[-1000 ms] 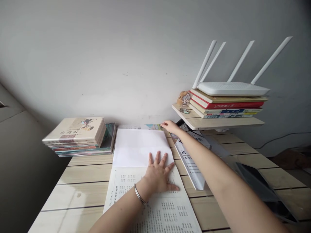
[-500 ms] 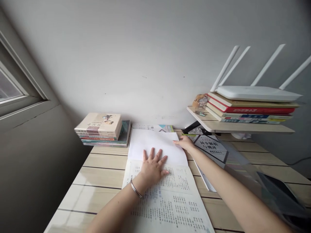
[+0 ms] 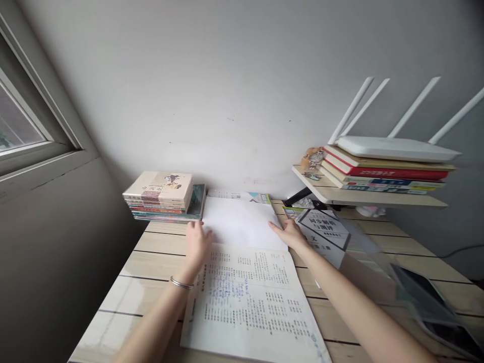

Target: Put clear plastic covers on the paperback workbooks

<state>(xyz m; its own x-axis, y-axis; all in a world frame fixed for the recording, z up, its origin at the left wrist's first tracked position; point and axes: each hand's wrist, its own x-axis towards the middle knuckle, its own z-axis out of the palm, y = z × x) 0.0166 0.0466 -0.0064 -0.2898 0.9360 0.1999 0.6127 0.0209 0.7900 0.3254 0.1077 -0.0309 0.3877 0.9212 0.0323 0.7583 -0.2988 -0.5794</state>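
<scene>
A printed paper (image 3: 257, 302) with columns of text and blue handwriting lies on the table in front of me. At its far end is a blank white sheet (image 3: 240, 222), meeting the printed part along a crease. My left hand (image 3: 197, 242) holds the sheet's left edge, its fingers curled and thumb toward the white surface. On the opposite edge my right hand (image 3: 290, 233) pinches the sheet, thumb on top and the other fingers partly hidden. A silver bangle (image 3: 181, 283) circles my left wrist.
Stacked books (image 3: 159, 194) stand at the back left. A printed booklet (image 3: 327, 232) and a clear plastic cover (image 3: 370, 272) lie right of the paper. A raised shelf (image 3: 340, 196) carries books and a white router (image 3: 397, 147). Dark flat objects (image 3: 427, 297) lie at the right.
My left hand has moved from lying flat and spread on the paper to its left edge, where the fingers curl. My right hand stays at the right edge. The view has shifted slightly.
</scene>
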